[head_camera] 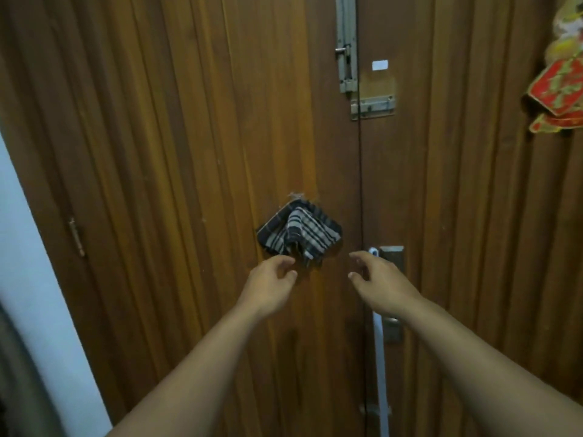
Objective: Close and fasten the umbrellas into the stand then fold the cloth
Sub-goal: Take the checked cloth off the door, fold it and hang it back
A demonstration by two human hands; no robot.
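A dark cloth with pale stripes (299, 234) hangs bunched in a diamond shape on the brown wooden door (189, 152), at its middle. My left hand (271, 285) is just below the cloth's lower left edge, fingers apart and curled, holding nothing. My right hand (378, 282) is below and to the right of the cloth, fingers spread, also holding nothing. Neither hand touches the cloth. No umbrella or stand is in view.
A white door handle (380, 357) with a metal plate (392, 258) runs down under my right forearm. Metal bolts (347, 45) sit high on the door seam. A red and gold ornament (558, 89) hangs at the upper right. A pale wall (28, 247) borders the left.
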